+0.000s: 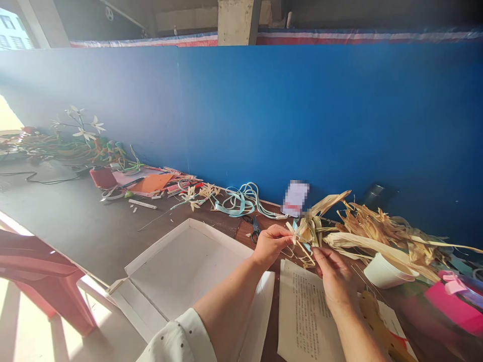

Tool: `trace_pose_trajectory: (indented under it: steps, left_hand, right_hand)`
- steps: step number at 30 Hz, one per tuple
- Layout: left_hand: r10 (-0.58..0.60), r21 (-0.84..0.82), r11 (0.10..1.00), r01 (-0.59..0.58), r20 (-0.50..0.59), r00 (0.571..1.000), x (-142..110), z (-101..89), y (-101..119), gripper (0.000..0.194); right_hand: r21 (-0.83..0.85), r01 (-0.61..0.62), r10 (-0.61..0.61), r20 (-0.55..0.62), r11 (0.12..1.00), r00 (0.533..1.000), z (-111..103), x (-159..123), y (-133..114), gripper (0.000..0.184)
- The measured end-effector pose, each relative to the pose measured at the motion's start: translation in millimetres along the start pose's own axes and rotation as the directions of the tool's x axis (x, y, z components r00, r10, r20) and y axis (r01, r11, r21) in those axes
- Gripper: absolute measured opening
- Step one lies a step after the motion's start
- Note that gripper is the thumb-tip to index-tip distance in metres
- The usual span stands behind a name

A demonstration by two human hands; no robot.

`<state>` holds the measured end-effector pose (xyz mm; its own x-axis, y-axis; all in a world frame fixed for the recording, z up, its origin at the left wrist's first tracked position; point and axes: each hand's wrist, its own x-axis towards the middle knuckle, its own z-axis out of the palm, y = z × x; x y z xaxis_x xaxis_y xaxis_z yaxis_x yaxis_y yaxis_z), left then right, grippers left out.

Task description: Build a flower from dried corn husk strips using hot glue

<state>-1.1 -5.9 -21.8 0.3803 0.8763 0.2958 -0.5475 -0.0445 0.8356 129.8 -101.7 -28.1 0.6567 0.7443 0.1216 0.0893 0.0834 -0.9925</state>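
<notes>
My left hand pinches a small flower of pale dried corn husk between thumb and fingers. A thin pale stem slants down from it towards my right hand. The fingers of that hand are closed on a light blue strip beside the stem; its far end is partly hidden by the flower. Dried corn husks lie in a heap to the right, some pieces just behind my fingers. Black-handled scissors rest just beyond my left hand.
An open white box lid lies left of a printed sheet. A white cup is tipped at the right. Light blue cord, finished husk flowers and an orange sheet line the blue partition. A red chair stands left.
</notes>
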Motion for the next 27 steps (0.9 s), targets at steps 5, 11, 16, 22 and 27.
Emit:
trace_pose_trajectory:
  steps: [5,11,16,22,27]
  left_hand:
    - [-0.053,-0.030,0.998,0.053,0.002,0.999,-1,2.3,4,0.025]
    - [-0.188,-0.103,0.976,0.190,0.025,0.982,-4,7.5,12,0.032]
    - [-0.211,-0.106,0.971,0.214,0.035,0.977,-6,8.1,11,0.033]
    - [-0.236,-0.087,0.967,0.239,0.043,0.971,-6,6.8,9,0.035]
    - [-0.251,-0.091,0.962,0.256,0.065,0.966,-6,5.9,7,0.037]
  right_hand:
    - [-0.004,-0.001,0.001,0.005,1.000,1.000,4,-4,-7,0.031]
    - [-0.044,0.014,-0.013,0.033,0.999,0.999,4,-3,-2,0.029]
    - [-0.039,0.025,-0.021,0.091,0.999,0.996,5,-3,3,0.030]
    - [-0.068,0.021,-0.013,0.125,0.997,0.992,6,-5,-2,0.036]
    - [-0.115,0.014,0.006,0.170,0.993,0.985,7,-7,-5,0.039]
